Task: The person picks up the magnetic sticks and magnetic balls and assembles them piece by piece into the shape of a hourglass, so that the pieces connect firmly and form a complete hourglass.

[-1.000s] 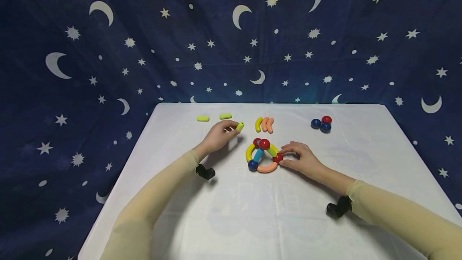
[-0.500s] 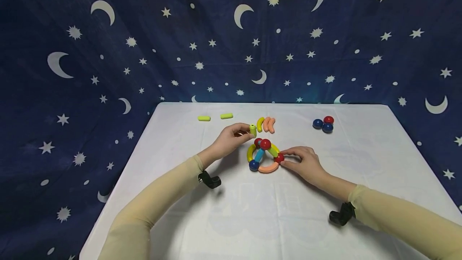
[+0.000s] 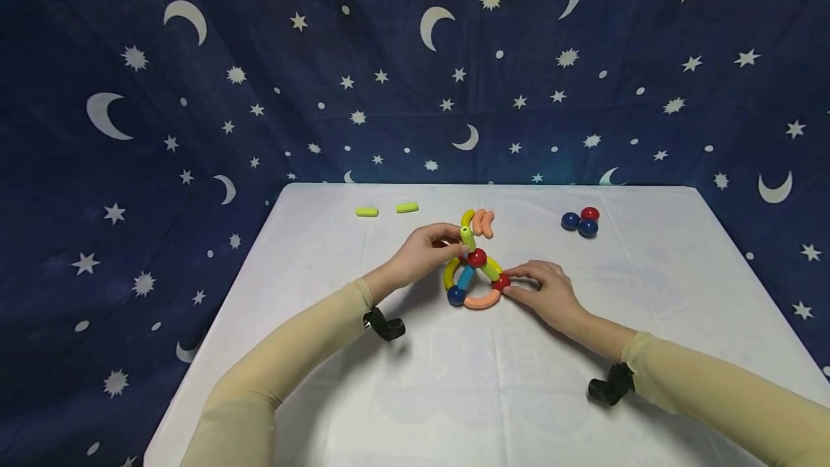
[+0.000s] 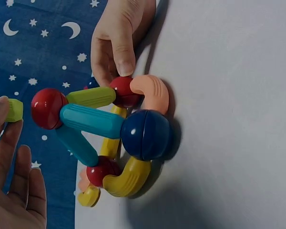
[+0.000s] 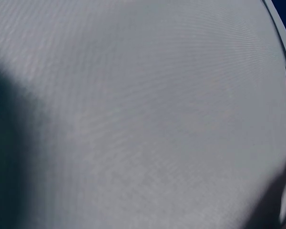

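Note:
My left hand pinches a light green magnetic stick upright just over the red top ball of a small pyramid. In the left wrist view a narrow gap shows between stick and top ball. Two blue sticks and a green one slope from that ball to a blue ball and two red ones. Curved yellow rods and an orange one join these at the base. My right hand holds the right-hand red base ball between thumb and fingers.
Two green sticks lie at the back left of the white table. Behind the pyramid are a yellow curved rod and two orange ones. Two blue balls and a red one sit together at back right.
My left hand has carried the green stick rightward to the pyramid's top and turned it upright. My right hand stays at the red base ball.

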Motion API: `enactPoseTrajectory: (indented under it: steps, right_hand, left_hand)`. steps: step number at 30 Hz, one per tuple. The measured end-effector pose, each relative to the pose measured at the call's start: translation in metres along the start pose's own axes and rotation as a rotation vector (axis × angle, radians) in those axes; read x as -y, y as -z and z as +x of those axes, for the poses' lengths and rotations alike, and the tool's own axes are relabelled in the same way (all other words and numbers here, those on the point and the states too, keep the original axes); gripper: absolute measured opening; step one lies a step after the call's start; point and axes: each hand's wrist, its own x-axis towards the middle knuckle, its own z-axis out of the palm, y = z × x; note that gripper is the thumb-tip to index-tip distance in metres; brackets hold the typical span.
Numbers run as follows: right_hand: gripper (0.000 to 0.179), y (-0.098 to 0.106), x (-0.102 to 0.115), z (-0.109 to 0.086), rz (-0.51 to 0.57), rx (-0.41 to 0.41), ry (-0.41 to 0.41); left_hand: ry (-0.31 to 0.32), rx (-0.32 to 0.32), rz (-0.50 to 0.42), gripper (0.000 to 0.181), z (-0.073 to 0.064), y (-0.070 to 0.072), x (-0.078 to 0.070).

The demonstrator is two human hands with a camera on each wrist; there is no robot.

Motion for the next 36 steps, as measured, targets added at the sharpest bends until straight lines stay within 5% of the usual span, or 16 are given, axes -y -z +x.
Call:
enactPoseTrajectory:
  steps: [5, 12, 28, 36]
  right_hand:
    - [0.041, 0.000, 0.000, 0.000, -0.004, -0.003, -0.007]
    - [0.042, -0.001, -0.001, 0.001, -0.019, -0.014, 0.000]
    - [0.040, -0.002, -0.004, 0.000, -0.016, -0.028, 0.008]
    - [0.041, -0.001, -0.004, -0.001, -0.009, -0.031, 0.015]
  left_hand:
    - [0.031, 0.021, -0.037, 0.030, 0.000, -0.003, -0.002]
    - [0.012, 0.014, 0.048, 0.028, 0.002, -0.006, 0.000]
    - [0.001, 0.028, 0.075, 0.027, 0.003, -0.009, 0.008]
    - [0.089, 0.078, 0.281, 0.046, -0.014, -0.005, 0.025]
